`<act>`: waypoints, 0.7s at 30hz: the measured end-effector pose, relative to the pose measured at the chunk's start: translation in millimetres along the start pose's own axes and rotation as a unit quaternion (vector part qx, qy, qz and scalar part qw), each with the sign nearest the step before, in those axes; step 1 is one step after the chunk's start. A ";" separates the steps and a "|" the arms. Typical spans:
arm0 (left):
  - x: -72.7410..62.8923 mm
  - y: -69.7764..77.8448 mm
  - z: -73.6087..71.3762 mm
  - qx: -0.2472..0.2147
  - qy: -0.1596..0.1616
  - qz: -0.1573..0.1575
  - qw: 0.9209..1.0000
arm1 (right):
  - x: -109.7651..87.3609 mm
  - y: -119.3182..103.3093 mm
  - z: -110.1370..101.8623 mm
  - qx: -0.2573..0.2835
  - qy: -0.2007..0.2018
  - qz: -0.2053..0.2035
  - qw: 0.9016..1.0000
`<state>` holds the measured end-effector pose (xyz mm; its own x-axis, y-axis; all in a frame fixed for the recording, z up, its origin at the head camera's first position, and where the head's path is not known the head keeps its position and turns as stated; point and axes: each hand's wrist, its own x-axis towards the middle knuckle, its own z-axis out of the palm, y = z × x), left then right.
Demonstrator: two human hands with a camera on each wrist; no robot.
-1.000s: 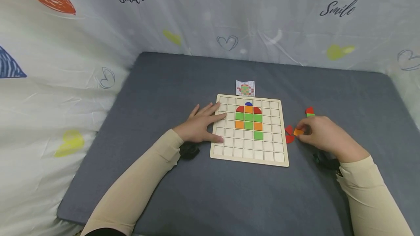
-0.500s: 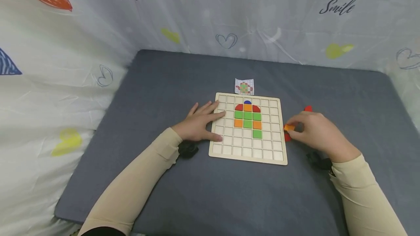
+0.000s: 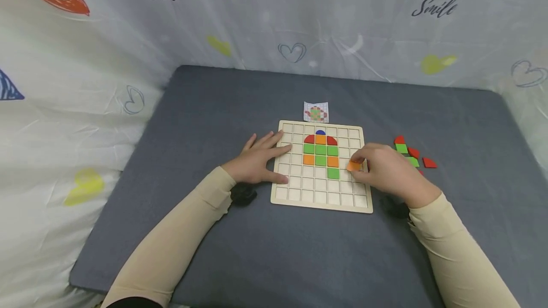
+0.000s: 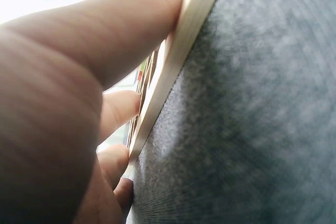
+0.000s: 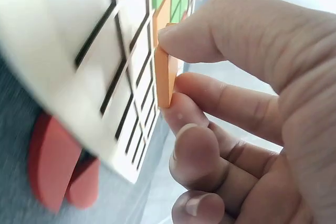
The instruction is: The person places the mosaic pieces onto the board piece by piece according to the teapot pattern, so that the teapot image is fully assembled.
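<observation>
A pale wooden grid board [image 3: 306,197] lies on the grey table. Its cells hold green, orange and red tiles plus a blue half-round one. My left hand [image 3: 253,161] rests on the board's left edge with fingers spread, and the left wrist view has its thumb [image 4: 131,19] along the rim. Over the board's right columns, my right hand [image 3: 387,168] pinches an orange square tile [image 3: 353,166] between thumb and fingers. In the right wrist view that orange tile [image 5: 165,74] is tilted up on edge, close over the grid.
Right of the board lie several loose tiles, among them a red piece [image 3: 429,162] and a green square [image 3: 401,148], partly behind the right hand. A small printed pattern card [image 3: 316,112] sits at the board's far edge. A white patterned curtain [image 3: 257,27] hangs behind the table.
My right hand has carried the orange tile left, from beside the loose red pieces to over the board, uncovering more loose tiles. The left hand has stayed on the board's edge.
</observation>
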<state>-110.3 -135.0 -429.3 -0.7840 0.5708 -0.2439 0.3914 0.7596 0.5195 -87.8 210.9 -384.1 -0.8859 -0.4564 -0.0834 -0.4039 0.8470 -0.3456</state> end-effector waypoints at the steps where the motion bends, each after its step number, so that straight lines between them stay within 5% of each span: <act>1: -0.1 -0.1 0.0 0.000 0.000 0.000 1.000 | 1.8 -1.9 0.9 -0.002 -0.002 -0.003 1.000; 21: 0.9 0.0 0.7 0.004 0.000 -0.003 1.000 | 27.8 -45.3 19.5 0.012 -0.023 -0.073 0.997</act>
<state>-110.6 -134.3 -430.1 -0.7863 0.5658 -0.2480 0.3897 0.7658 0.5115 -89.7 154.5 -389.0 -0.8059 -0.5875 -0.0737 -0.5219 0.7636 -0.3801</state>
